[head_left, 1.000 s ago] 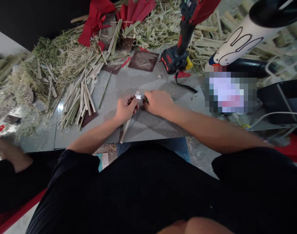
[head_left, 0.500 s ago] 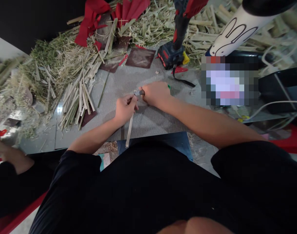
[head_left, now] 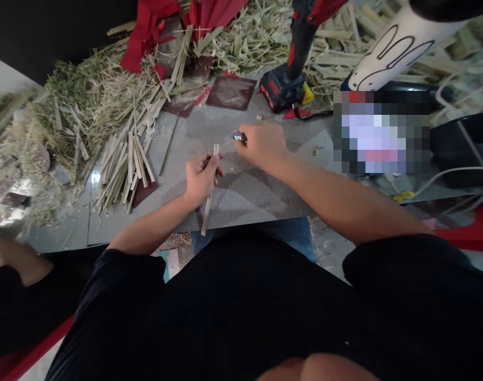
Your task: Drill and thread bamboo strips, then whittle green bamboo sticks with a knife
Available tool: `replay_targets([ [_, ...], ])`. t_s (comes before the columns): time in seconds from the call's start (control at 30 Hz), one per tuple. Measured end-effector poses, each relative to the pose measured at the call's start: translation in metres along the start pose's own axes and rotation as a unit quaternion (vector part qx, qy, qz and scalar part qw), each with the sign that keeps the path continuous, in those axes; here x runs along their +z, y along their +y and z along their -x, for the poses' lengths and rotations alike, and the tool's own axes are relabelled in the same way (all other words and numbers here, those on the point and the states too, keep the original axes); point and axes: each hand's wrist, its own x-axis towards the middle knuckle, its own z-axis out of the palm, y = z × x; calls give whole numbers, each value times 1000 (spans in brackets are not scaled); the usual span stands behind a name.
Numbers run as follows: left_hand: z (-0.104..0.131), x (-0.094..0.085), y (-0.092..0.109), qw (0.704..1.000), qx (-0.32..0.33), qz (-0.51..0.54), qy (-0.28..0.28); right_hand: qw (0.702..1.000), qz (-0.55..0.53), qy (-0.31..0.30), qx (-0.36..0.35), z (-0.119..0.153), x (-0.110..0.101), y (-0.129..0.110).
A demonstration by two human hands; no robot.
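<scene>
Near the front edge of the grey desk (head_left: 257, 203), the person's left hand (head_left: 200, 177) pinches a pale strip (head_left: 207, 209) between thumb and curled fingers. The strip slants through the grip: its upper end pokes out just above the thumb, while its lower end reaches past the desk edge, over the person's lap. Farther right and slightly deeper on the desk, the right hand (head_left: 264, 142) is closed in a fist, fingers wrapped round a small blade (head_left: 238, 136) whose metal tip juts toward the left; a bit of green shows beside it. The blade and the strip stand apart, with bare desk between them. To the left of the left hand lies a fanned bundle of strips (head_left: 116, 177), partly over a dark brown piece, with a thin green stalk (head_left: 169, 148) beside it. Behind the hands rest a brown square (head_left: 230, 92) and a cordless power tool (head_left: 284, 87), backed by heaped shavings (head_left: 245, 50). At the far left, another person's forearm (head_left: 29, 264) shows.
</scene>
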Motion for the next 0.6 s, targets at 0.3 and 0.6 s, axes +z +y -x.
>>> replay_targets([
  [0.3,3,0,-16,999,27,8,-20,992,3,-102,-71,16,-2,0],
  [0.6,11,-1,-2,998,29,-5,-46,995,-18,-97,-5,7,-5,8],
])
